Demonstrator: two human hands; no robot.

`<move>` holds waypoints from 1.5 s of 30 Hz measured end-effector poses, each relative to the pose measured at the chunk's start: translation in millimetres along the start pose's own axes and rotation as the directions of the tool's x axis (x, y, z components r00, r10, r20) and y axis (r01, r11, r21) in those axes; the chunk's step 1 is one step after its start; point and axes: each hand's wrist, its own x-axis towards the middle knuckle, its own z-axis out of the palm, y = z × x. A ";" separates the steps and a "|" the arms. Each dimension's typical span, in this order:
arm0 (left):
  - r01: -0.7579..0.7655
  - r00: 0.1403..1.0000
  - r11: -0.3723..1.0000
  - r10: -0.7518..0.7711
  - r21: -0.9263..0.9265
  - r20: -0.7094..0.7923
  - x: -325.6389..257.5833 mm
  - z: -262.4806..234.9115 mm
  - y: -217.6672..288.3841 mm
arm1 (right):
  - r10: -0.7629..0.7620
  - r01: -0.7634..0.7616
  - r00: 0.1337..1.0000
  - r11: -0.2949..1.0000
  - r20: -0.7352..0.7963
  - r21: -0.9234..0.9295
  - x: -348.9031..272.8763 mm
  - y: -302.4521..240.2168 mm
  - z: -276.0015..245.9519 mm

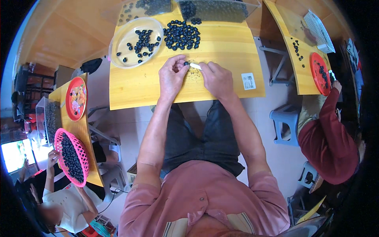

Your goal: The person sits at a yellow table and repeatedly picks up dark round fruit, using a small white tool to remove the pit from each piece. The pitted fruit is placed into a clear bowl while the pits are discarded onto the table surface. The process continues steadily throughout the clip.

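My left hand (pixel 172 76) pinches a small dark round bead (pixel 186 63) between thumb and fingertips. In my right hand (pixel 216 80) is a slim pale tool (pixel 195 66), its tip meeting the bead or stopping very close to it; the grip hides the rest, so I cannot tell its kind. Brown crumbs (pixel 194 74) are scattered on the yellow table (pixel 241 55) below my hands. Beyond them sits a pile of dark beads (pixel 182 35). To its left, a round clear plastic tray (pixel 116 59) holds several more beads, spread loosely.
Clear bins of beads (pixel 213 11) stand along the table's far edge. A white label (pixel 248 81) is stuck at right. At left, another person holds a pink basket (pixel 58 138) of beads near a red tray (pixel 72 112). At right, a person in maroon works by another red tray (pixel 316 73).
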 end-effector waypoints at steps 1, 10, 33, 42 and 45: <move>0.003 1.000 1.000 -0.003 0.006 0.006 -0.2 0.5 2.0 | -0.003 0.003 1.000 1.000 -0.004 0.000 0.1 -0.1 0.1; 0.035 0.998 0.999 -0.036 0.035 0.047 -2.1 0.2 16.1 | 0.009 -0.009 1.000 1.000 0.004 0.015 -0.1 -0.1 3.0; -0.303 0.945 0.899 0.327 0.317 -0.023 1.0 -36.4 33.9 | 0.108 -0.108 0.994 0.994 0.003 -0.023 1.1 2.9 5.7; -0.399 0.849 0.558 0.525 0.728 0.063 54.2 -92.7 73.9 | 0.096 -0.096 0.995 0.995 -0.028 0.005 0.8 0.5 6.7; -0.483 0.871 0.557 0.384 0.676 0.305 51.1 -55.7 57.7 | 0.097 -0.097 0.995 0.995 -0.012 0.001 -3.9 8.3 12.5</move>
